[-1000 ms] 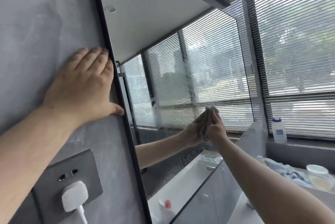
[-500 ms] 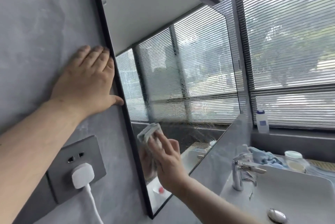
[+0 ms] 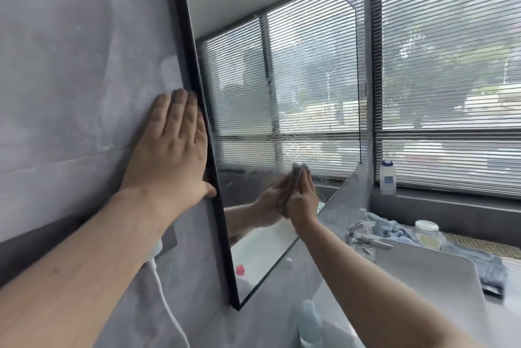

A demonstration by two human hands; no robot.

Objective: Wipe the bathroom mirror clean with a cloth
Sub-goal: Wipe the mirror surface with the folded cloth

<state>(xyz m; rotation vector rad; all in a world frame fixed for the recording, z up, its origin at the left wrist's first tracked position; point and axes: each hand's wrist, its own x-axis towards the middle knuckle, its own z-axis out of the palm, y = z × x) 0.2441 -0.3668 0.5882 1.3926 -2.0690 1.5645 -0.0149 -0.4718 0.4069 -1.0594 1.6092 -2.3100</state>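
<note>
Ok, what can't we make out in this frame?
Head view:
cloth: mostly hidden under the right hand, motion-blurred.
wall socket: mostly covered by the left forearm.
bottle on the sill: label too small to read.
bottle at the bottom edge: blurred.

I see a grey cloth (image 3: 299,169), a black mirror frame (image 3: 188,37), a mottled grey wall (image 3: 70,65) and white striped blinds (image 3: 451,65).

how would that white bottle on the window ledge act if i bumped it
Probably tips rather than slides: the white bottle stands upright, taller than wide, on the window ledge. It looks like plastic, so likely light and unlikely to shatter. How full it is can't be told.
</note>
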